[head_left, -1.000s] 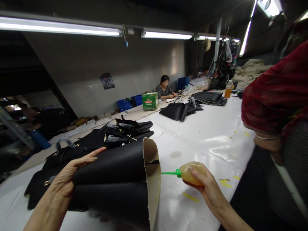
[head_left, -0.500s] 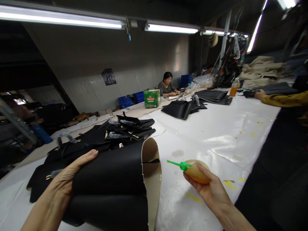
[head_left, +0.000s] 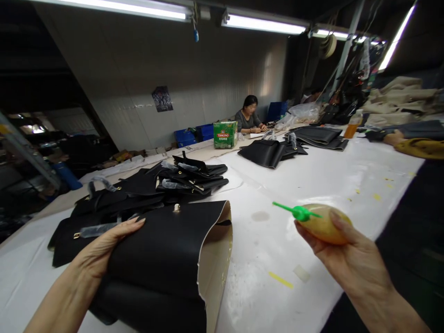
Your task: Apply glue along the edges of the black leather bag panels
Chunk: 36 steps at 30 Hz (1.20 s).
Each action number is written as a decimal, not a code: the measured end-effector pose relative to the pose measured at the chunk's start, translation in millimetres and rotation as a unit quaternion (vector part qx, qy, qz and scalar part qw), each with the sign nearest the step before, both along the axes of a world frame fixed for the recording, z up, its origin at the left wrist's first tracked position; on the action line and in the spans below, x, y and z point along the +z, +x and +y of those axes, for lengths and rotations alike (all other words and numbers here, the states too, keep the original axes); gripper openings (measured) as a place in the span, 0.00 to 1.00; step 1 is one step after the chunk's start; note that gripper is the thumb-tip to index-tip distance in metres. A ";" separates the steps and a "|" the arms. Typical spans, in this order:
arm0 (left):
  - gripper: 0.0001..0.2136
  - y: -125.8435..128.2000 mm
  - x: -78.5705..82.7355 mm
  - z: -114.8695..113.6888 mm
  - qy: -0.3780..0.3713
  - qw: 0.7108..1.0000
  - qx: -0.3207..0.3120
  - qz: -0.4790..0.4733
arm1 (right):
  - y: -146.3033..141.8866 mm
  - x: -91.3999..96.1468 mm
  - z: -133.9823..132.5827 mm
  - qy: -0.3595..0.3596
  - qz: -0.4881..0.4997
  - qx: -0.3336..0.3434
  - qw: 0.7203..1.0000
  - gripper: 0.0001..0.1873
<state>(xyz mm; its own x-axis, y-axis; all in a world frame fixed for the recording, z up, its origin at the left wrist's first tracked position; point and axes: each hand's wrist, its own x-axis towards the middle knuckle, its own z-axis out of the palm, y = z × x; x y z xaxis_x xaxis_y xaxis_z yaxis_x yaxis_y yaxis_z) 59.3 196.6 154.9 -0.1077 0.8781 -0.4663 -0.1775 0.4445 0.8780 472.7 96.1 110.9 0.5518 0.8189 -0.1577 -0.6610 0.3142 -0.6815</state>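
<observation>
My left hand (head_left: 107, 243) grips the side of a black leather bag body (head_left: 163, 254), thumb on top and the other fingers hidden behind it. The bag's open end faces right, showing a pale lining (head_left: 217, 254) with wet-looking glints along its edge. A gold clasp piece (head_left: 176, 208) sits on its upper face. In my right hand (head_left: 347, 245) is a squeeze bottle (head_left: 324, 224) of yellowish liquid, held in the air right of the bag and apart from it. Its thin green nozzle (head_left: 287, 208) points left.
Black bag pieces with wrapped handles (head_left: 187, 178) are heaped behind the bag on the white table (head_left: 263, 249). Farther back lie more black pieces (head_left: 267, 153), a green box (head_left: 225, 135) and a bottle of amber liquid (head_left: 353, 124). A person (head_left: 250, 118) sits across; another's yellow sleeve (head_left: 423, 148) shows right.
My right hand has moved the squeeze bottle right and slightly up, away from the bag's opening. The bag has tilted in my left hand, showing more of its upper face. The view has shifted.
</observation>
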 end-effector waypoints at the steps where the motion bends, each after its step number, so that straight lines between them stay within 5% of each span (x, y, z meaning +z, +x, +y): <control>1: 0.23 -0.6 -2.3 -0.4 0.006 1.000 0.009 -0.006 | -8.8 -4.5 -1.9 -0.023 0.012 0.020 0.999 0.13; 9: 0.24 -8.6 -19.8 -3.6 0.060 0.995 0.040 -0.072 | -64.6 -47.4 -11.6 -0.117 0.015 0.153 0.981 0.19; 16: 0.17 -17.4 -33.7 -7.7 0.088 0.985 -0.016 -0.148 | -86.3 -71.9 -16.2 -0.133 -0.016 0.218 0.967 0.22; 25: 0.21 -27.8 -49.8 -7.5 0.089 0.976 -0.062 -0.186 | -84.0 -110.2 -14.8 -0.190 -0.285 0.227 0.912 0.25; 30: 0.21 -30.0 -53.4 -7.8 0.080 0.975 -0.058 -0.197 | -81.2 -112.6 -14.8 -0.201 -0.428 0.219 0.853 0.25; 36: 0.21 -32.9 -56.9 -5.4 0.099 0.971 -0.073 -0.203 | -91.3 -100.4 -21.7 -0.170 -0.464 0.254 0.832 0.25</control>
<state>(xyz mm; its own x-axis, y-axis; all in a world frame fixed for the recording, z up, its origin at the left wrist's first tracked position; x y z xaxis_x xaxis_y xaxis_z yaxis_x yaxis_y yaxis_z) 26.4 191.1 98.0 0.1817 0.9470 -0.2650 -0.4747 0.3204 0.8198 381.3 74.4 10.5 0.1612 0.9787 -0.1274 0.2098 -0.1602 -0.9645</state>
